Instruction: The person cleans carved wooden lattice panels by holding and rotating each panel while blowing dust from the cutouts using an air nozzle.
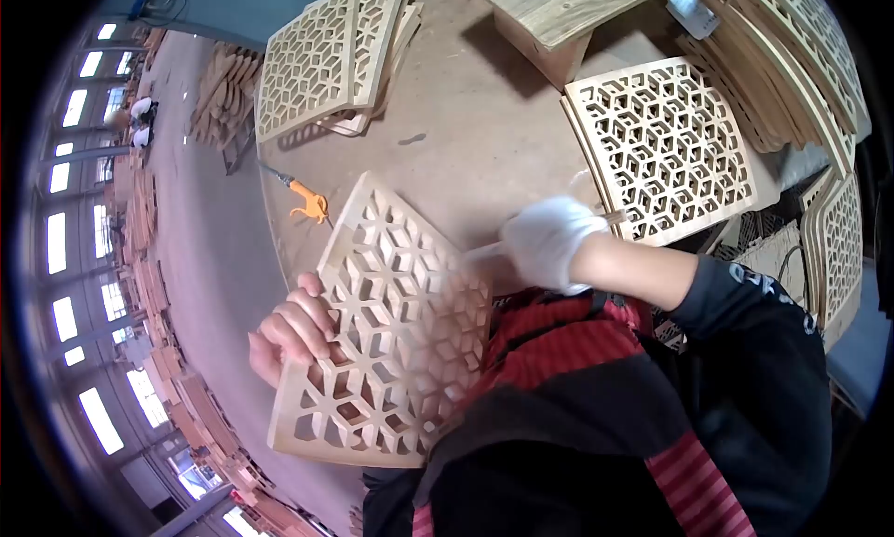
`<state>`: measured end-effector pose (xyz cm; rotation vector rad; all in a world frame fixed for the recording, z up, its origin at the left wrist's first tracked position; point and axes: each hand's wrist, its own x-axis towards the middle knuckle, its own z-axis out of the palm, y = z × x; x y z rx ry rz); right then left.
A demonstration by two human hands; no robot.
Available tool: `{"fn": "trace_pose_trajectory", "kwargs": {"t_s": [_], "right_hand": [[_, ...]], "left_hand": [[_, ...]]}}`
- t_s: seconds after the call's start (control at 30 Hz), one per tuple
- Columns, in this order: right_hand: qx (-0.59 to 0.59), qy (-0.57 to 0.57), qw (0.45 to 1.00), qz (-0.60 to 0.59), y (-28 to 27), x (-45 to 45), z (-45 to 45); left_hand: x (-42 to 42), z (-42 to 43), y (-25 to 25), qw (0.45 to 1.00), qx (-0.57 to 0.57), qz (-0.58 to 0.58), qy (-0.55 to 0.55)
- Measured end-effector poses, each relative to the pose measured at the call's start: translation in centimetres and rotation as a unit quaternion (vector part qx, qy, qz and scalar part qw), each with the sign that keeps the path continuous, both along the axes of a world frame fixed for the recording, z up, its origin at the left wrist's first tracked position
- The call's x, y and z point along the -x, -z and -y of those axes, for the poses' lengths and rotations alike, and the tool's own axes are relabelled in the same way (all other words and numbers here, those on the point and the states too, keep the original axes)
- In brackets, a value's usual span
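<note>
A pale wooden lattice panel [380, 290] with a star-and-hexagon cut-out pattern is tilted in front of my body. My bare left hand [296, 330] grips its left edge, the fingers curled over the rim. My right hand [549, 243], in a white glove, is closed around a stick-like tool [486, 252] at the panel's upper right side. The tool's far end is blurred, and I cannot make out its tip. The panel's lower right part is blurred and lies against my striped clothing.
On the worktable [438, 178], lattice panels [312, 67] lie at the back left and another stack [663, 150] at the right. An orange air gun [308, 202] sits at the left edge. A wooden block stand [568, 15] and curved panels [792, 62] stand at the back right.
</note>
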<state>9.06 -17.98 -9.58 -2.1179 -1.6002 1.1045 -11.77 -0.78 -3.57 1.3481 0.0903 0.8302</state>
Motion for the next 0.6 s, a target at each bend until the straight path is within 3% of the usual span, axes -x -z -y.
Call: {"fn": "trace_pose_trajectory", "kwargs": {"t_s": [0.03,0.2,0.3,0.33,0.47,0.6], "right_hand": [[-0.003,-0.046,0.999,-0.021,-1.4,-1.3,0.6],[-0.07,-0.064,0.995,0.041,-0.9,-0.1,-0.3],[-0.145,-0.021,0.989,0.027,-2.5,1.2,-0.6],[-0.271,-0.012,0.961,0.051,-0.8,2.0,-0.7],[-0.419,-0.019,0.908,0.0,0.7,2.9,-0.6],[-0.33,-0.083,0.939,-0.047,-1.7,4.4,-3.5]], "left_hand": [[0.2,-0.1,0.0,1.0,0.002,0.005,-0.006],[-0.4,-0.1,-0.1,1.0,-0.001,-0.012,0.01],[-0.5,0.0,-0.2,1.0,0.0,-0.012,0.01],[-0.2,-0.3,-0.1,1.0,-0.005,-0.016,0.018],[-0.7,0.1,-0.5,0.999,-0.012,-0.018,0.027],[-1.9,1.1,-0.7,0.998,-0.014,-0.022,0.058]]}}
